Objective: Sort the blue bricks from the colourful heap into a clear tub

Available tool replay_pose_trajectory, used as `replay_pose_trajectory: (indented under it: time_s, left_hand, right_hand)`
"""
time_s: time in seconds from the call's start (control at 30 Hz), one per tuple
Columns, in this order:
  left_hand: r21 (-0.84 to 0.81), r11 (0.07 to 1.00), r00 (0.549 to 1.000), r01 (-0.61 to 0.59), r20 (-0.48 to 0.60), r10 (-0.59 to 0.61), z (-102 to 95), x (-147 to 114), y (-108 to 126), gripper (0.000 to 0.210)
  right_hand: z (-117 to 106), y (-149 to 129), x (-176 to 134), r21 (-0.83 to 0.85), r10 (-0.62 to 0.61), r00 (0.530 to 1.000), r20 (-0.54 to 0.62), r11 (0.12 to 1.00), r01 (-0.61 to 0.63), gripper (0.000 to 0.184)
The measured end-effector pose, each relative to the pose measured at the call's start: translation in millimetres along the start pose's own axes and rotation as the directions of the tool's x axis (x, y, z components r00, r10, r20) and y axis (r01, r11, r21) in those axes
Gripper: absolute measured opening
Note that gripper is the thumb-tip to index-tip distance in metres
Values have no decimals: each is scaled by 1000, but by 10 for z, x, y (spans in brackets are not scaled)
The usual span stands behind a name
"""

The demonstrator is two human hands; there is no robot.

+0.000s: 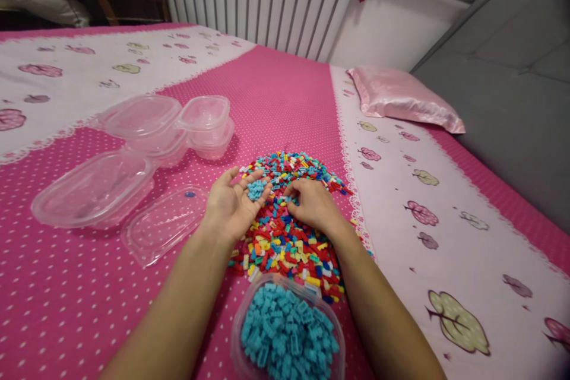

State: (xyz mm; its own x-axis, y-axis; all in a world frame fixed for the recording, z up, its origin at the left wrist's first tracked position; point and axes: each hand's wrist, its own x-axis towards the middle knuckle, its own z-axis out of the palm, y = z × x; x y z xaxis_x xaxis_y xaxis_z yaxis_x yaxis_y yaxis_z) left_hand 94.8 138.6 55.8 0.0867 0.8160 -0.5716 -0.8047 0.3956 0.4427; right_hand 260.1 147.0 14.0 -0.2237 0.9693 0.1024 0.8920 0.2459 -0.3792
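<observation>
Palm up, my left hand [234, 202] carries a small heap of light blue toy bricks [256, 190] on its slightly curled fingers. My right hand [309, 205] is bent down over the pile of mixed toy bricks [285, 237], its thumb and fingertips pinched together; whatever lies between them is too small to make out. Red, yellow, blue, white and other colours mingle in this pile, which spreads under and between both hands. Close to me stands a clear plastic container [238, 341] filled with light blue bricks like those in my left palm.
Several clear lidded containers [93, 190] stand at the left, some stacked. A loose clear lid [162, 225] lies beside my left forearm. Everything rests on a pink patterned bedspread [285, 89]. A pink pillow [401, 95], grey headboard [503, 65] and radiator [258, 0] are farther back.
</observation>
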Motion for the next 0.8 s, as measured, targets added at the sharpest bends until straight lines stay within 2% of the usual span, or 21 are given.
replay_pose_trajectory:
  time_s: [0.27,0.4,0.57,0.8]
  left_hand:
    - [25,1000,1000,-6,-6,6,28,-30,-8,26]
    - [73,993,993,93,70,-98,19,-26,-23,32]
    - [102,974,957,203,191,-219,-15,5,-58,39]
    - [73,976,958,207,189,-217,-14,4,-44,37]
  right_hand:
    - [-95,6,0,133,-15,970,-241,990,48,17]
    - [-147,-48,-26,259,-20,938,-347,959,116,15]
    - [-217,-169,-77,340,-78,925,-372,916,214,18]
    - [-239,-197,-79,376,-121,920,-372,887,268,27]
